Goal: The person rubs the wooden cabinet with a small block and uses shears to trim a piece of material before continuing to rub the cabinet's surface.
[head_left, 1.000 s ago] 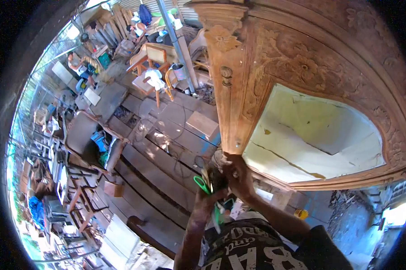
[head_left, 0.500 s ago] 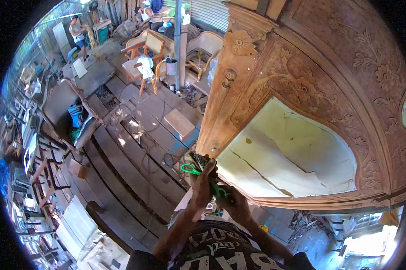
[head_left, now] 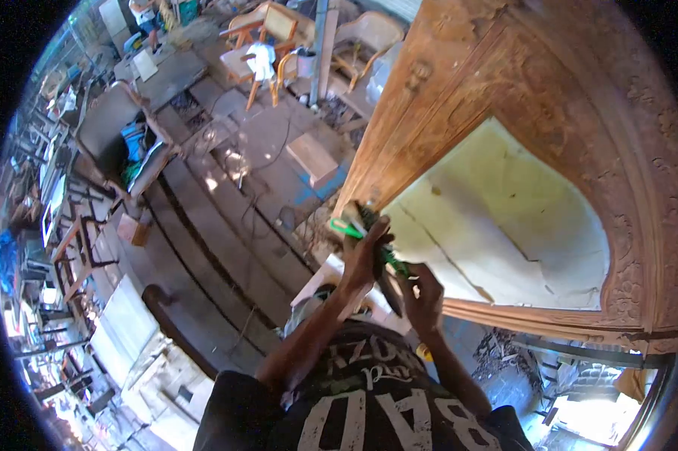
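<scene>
My left hand (head_left: 366,259) is closed round a dark, rough-textured thing with a bright green loop (head_left: 346,228) sticking out on its left side. Its exact kind is hard to make out. The fingers of my right hand (head_left: 425,297) are bent and pinched together at the green strip (head_left: 393,261) at the lower end of the same thing. Both hands are in front of my chest, close to the lower left edge of a large carved wooden panel (head_left: 459,83). A pale yellowish sheet (head_left: 504,225) with dark cracks or stains fills the panel's shaped opening.
A wooden block (head_left: 312,156) lies on the plank floor (head_left: 204,248). An upholstered armchair (head_left: 102,124) holding a blue item stands to the left. Wooden chairs (head_left: 279,26) and a post (head_left: 320,56) are farther back. Another person (head_left: 143,13) stands at the far left.
The view has tilted downward, showing more of my shirt. My right hand has come away slightly to the right, its fingers now pinched at the green strip. My left hand keeps its grip.
</scene>
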Motion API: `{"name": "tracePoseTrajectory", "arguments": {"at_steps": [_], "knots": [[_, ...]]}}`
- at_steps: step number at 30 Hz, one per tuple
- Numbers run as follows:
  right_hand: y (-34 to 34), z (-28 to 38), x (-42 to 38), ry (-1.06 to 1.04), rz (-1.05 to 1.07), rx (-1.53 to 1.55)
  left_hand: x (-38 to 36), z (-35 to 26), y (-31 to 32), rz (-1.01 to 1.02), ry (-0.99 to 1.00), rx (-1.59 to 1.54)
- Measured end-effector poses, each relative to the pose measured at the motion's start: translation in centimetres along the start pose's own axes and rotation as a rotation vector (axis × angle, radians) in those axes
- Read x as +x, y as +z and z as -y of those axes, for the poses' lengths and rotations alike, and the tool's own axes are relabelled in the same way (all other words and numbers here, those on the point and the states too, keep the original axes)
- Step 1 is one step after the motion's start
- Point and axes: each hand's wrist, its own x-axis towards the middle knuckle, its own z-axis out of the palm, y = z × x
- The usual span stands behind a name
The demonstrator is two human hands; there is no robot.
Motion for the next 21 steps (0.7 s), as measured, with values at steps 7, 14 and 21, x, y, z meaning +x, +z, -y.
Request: {"name": "tracePoseTrajectory", "arguments": {"at_steps": [7,14,21], "knots": [[-0.9,0.3,-0.5,0.227,0.101,0.351,-1.4,0.3,0.9,0.007,0.040,0.147],[-1.7,-1.7,-2.5,0.508,-0.116,0.727,-2.3,1.4,-0.9,0.042,-0.057,0.067],[-2.3,-5.6,-4.3,0.468,-0.194,0.821,-4.2,3.5,-4.2,-0.114,-0.112,0.172]]}}
